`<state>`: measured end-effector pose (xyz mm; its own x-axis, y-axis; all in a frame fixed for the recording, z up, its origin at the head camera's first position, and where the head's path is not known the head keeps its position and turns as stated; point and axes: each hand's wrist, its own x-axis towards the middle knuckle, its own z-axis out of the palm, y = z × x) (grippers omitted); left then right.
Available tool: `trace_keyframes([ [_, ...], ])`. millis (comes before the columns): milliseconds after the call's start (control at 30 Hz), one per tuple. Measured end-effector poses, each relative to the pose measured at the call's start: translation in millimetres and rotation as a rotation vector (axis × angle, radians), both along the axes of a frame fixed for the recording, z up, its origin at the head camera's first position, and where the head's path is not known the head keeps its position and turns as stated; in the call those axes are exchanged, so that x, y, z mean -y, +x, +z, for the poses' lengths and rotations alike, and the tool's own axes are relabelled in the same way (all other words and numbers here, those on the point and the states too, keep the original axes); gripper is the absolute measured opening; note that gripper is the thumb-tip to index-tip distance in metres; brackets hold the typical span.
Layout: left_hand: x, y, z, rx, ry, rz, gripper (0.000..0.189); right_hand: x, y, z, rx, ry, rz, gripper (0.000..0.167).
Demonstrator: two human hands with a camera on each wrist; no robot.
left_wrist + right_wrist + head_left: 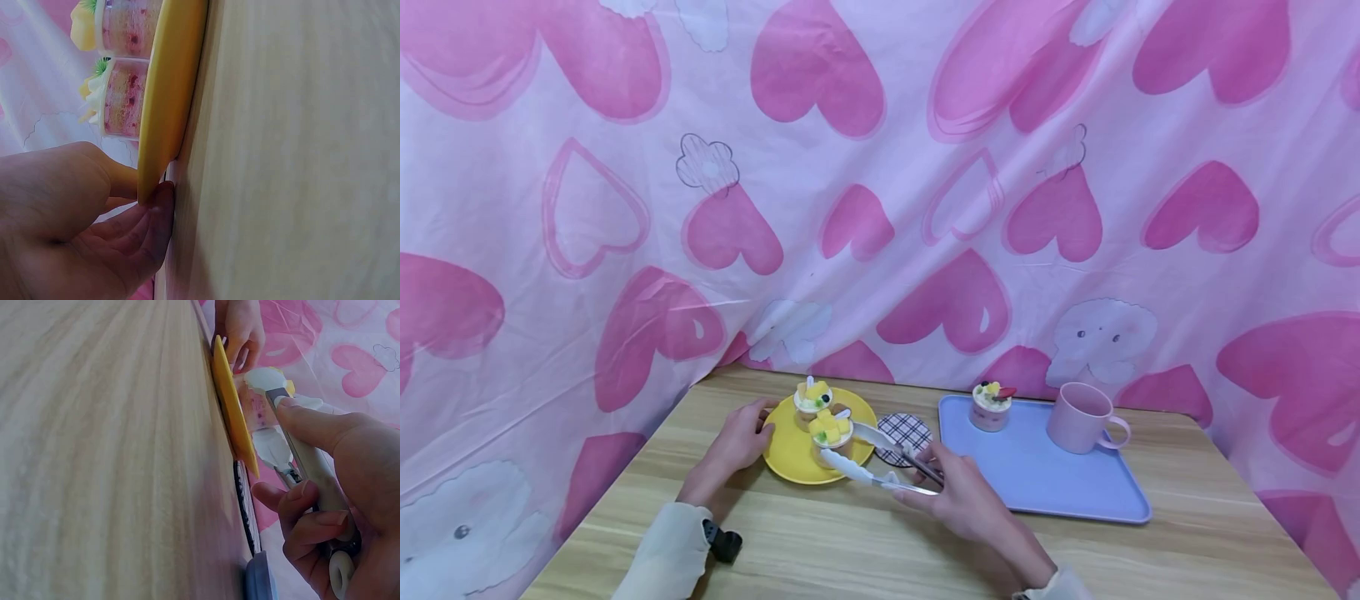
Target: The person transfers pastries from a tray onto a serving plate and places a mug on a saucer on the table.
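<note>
My left hand [741,437] grips the left rim of a yellow plate [781,454]; in the left wrist view its thumb lies over the edge and its fingers underneath. On the plate stand two dessert cups with pink layers, the rear cup [811,403] and the front cup [831,427], both topped with cream and yellow fruit pieces. With my right hand [966,500] I hold metal tongs [312,462] with whitish tips. The tips reach to either side of the front cup; whether they touch it I cannot tell.
A round checked coaster [910,429] lies right of the plate. Farther right, a blue tray [1045,483] carries another dessert cup [990,412] with a strawberry piece and a pink mug [1078,421]. A pink heart-print curtain [850,292] hangs behind the wooden table [820,542].
</note>
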<state>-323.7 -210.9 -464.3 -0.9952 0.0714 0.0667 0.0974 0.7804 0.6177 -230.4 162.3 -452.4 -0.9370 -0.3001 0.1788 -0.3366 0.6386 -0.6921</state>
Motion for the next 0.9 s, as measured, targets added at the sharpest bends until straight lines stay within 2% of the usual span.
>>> trace_keyframes([
  [167, 0.9, -1.6, -1.0, -0.002, 0.0, 0.002, 0.048, 7.7, 0.6, -3.3, -0.035, -0.014, 0.018, 0.056],
  [567, -0.4, 1.0, 0.0, 0.033, 0.012, 0.01, 0.049, 31.3, 1.5, -8.3, -0.04, -0.041, 0.046, 0.055],
  [900, 0.6, 1.5, 0.6, -0.01, 0.002, -0.007, 0.047, 24.4, 2.3, -9.4, 0.004, -0.019, 0.035, 0.06],
])
